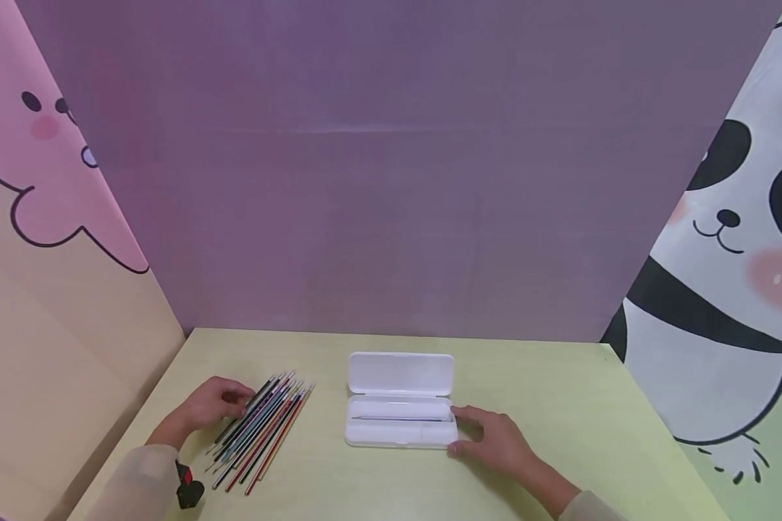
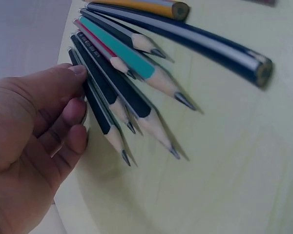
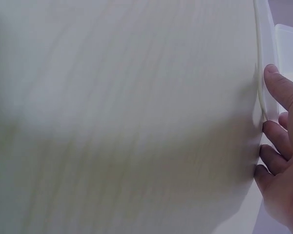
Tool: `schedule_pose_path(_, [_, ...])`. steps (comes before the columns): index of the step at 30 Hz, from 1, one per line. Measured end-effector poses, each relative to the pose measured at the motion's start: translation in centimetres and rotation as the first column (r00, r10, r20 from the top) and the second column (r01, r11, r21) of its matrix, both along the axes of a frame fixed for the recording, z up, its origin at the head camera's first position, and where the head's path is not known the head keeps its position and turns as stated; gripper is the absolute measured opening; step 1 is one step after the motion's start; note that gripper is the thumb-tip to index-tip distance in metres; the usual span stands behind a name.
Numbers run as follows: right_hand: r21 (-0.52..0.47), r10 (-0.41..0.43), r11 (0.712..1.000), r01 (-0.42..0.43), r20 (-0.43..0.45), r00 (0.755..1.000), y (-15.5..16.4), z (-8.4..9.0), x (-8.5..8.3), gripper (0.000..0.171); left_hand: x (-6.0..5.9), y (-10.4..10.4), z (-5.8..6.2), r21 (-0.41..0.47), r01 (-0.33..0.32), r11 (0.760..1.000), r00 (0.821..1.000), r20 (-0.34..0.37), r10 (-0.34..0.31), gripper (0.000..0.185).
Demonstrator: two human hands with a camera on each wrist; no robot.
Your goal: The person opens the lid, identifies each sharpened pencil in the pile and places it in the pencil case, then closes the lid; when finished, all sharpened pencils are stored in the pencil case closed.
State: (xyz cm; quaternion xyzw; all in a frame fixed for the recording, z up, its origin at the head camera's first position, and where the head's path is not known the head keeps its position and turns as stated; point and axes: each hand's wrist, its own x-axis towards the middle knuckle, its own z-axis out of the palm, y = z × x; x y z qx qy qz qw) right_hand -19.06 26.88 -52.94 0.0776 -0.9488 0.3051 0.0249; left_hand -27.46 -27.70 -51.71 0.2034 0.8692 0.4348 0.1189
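- Two hands rest on the table [image 1: 560,405]: the left hand [image 1: 205,409] curls fingers and thumb round a dark pencil [image 2: 100,114] at the left edge of the row of pencils [image 1: 261,430].
- Right hand [image 1: 495,438] lies relaxed, fingertips [image 3: 276,87] touching the right end of the open white pencil case [image 1: 397,398], which holds one pencil.
- Pale green tabletop; purple backdrop, cartoon panels at both sides.
- Only the left wrist view shows the sharpened tips.
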Motion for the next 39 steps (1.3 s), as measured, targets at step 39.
schedule_pose_path(39, [-0.01, 0.006, 1.0, -0.006, 0.001, 1.0, -0.2, 0.5, 0.0, 0.065, 0.1, 8.3, 6.1, -0.086, 0.082, 0.993, 0.991, -0.098, -0.09, 0.023])
